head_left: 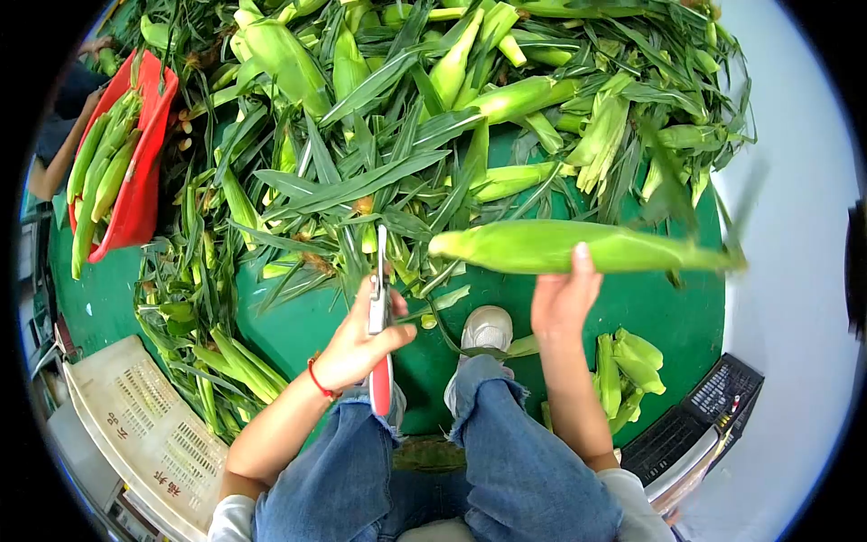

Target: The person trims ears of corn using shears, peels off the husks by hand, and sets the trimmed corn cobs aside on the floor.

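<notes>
My left hand (363,336) is closed around a pair of pruning shears (380,384) with a red handle and a metal head that points away from me. An ear of corn (533,246) in its green husk lies level across my right hand (566,303), gripped at about its middle. Its pale cut end is on the left, near the tip of the shears; the leafy end on the right is blurred. Loose corn leaves (361,190) and stalk pieces lie just beyond both hands.
A large heap of unhusked corn (506,99) covers the far floor. A red basket (149,172) with ears stands left, beside another person's arm (63,149). A cream crate (149,415) is at lower left, trimmed ears (623,370) and a black crate (713,406) at lower right.
</notes>
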`<state>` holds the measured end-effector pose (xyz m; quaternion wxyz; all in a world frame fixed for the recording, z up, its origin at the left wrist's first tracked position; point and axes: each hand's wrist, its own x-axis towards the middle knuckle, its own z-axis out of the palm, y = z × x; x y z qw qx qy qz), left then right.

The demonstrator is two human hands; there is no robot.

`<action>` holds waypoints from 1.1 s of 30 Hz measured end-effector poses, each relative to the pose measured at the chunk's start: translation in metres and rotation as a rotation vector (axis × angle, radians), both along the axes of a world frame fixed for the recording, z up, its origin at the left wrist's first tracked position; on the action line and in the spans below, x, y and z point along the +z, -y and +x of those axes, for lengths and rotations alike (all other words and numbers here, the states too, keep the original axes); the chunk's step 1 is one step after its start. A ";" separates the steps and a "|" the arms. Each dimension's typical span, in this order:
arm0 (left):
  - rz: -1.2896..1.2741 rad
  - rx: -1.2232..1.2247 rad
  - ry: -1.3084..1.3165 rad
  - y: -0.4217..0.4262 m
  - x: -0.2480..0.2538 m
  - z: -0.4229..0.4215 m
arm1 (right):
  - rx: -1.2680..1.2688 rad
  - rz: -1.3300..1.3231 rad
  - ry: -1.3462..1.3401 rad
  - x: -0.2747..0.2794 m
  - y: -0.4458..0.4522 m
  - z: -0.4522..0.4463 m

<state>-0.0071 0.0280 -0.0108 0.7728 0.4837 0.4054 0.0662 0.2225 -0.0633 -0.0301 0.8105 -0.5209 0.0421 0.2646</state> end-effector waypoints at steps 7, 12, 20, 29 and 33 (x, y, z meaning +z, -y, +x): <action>-0.782 -0.059 0.192 0.011 0.002 0.020 | 0.104 0.187 0.052 0.003 0.008 -0.009; -0.763 0.028 0.182 0.021 -0.011 0.018 | 0.176 0.132 0.063 -0.014 0.011 -0.011; -0.334 -0.146 -0.182 0.006 -0.018 -0.015 | -0.121 -0.023 -0.118 0.003 0.011 0.028; 0.612 -0.486 -0.042 -0.011 0.004 0.042 | 0.269 -0.054 -0.169 0.006 -0.002 -0.021; 0.269 -0.262 0.040 -0.009 -0.005 0.018 | 0.425 0.325 -0.560 -0.001 0.004 -0.006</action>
